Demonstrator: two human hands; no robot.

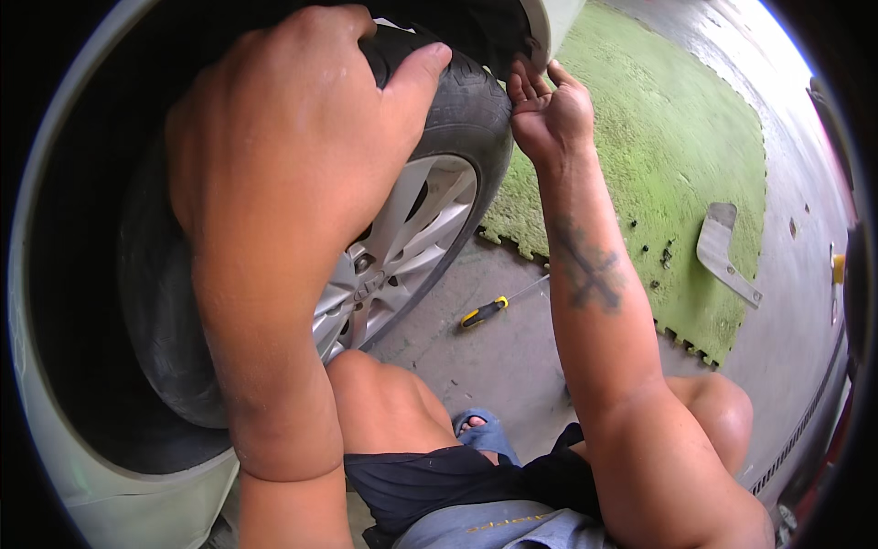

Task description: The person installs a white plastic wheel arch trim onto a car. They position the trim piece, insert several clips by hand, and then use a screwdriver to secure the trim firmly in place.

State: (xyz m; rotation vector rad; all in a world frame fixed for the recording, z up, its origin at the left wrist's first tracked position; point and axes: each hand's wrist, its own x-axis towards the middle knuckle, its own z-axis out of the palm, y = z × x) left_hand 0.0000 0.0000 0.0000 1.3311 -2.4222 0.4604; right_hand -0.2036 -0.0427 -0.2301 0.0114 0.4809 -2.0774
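Observation:
A car wheel with a black tyre [489, 114] and a silver alloy rim [430, 215] stands inside a dark wheel arch at the left. My left hand [283, 119] is close to the view, over the top of the tyre. Its thumb stretches apart from the palm; the other fingers bend away and are mostly hidden. Farther right, my right hand [553, 114] is palm up beside the tyre. Its thumb and fingers close around the lower tip of the pale wheel-arch panel [556, 23], with dark lining just inside it.
A yellow-and-black screwdriver [485, 312] lies on the grey floor. On the green foam mat [658, 119] are an angled grey metal bracket [722, 247] and several small dark pieces [666, 256]. My bent knees and a blue sandal [485, 435] are below. A yellow-ended tool [837, 270] lies far right.

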